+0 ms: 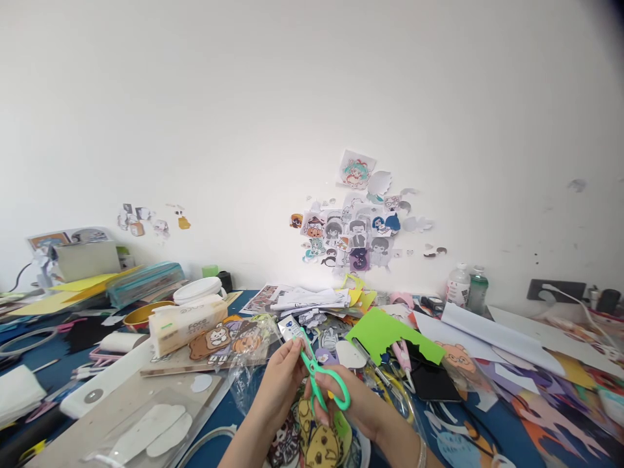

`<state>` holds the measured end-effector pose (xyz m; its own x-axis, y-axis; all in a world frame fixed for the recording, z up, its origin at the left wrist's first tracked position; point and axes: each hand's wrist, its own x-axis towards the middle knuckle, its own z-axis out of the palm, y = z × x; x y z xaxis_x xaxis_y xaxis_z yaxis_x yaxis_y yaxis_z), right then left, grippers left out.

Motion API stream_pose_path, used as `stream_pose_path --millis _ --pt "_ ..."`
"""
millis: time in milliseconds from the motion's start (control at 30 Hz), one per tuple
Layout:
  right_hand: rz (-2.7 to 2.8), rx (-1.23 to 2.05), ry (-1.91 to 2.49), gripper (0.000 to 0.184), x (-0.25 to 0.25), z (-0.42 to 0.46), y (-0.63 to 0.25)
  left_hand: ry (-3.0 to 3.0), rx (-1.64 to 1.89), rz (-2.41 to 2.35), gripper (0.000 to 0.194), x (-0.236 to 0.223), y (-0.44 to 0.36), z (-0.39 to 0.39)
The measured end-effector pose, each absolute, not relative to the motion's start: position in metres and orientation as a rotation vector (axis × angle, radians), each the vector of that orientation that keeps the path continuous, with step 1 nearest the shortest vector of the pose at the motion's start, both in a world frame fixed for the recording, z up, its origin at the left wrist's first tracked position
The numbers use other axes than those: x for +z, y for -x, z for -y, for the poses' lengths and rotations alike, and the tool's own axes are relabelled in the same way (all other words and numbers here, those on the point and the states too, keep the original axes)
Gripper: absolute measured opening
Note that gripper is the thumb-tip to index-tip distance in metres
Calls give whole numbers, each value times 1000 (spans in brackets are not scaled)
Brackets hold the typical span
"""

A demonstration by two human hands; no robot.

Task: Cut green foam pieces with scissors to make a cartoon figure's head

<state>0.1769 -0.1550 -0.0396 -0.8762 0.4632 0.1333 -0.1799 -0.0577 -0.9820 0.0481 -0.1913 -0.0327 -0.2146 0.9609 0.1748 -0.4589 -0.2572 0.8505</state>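
My right hand [348, 393] grips a pair of mint-green scissors [336, 377], with fingers in the loops and the blades pointing up and left. Close beside the blades, my left hand [286, 370] pinches a small white piece of paper [291, 327] with a dark drawing on it. The scissor blades reach the paper's right edge; whether they are cutting into it I cannot tell. Below both hands lies a heap of cut-out paper figures, among them a yellow character cut-out [322, 445].
A tissue pack [188, 323] and a white-lidded tub [197, 290] stand to the left. Bright green paper [390, 331] and a black phone-like slab [435, 382] lie right of my hands. Two bottles [458, 286] stand by the wall, which has drawings [358, 227] stuck on it.
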Motion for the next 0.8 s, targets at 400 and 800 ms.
stream_pose_path --millis 400,800 --pt "1745 2124 340 38 -42 155 -176 -798 1737 -682 24 -38 -40 188" --pt "1742 1716 371 17 -30 155 -180 -595 1964 -921 39 -53 -22 174"
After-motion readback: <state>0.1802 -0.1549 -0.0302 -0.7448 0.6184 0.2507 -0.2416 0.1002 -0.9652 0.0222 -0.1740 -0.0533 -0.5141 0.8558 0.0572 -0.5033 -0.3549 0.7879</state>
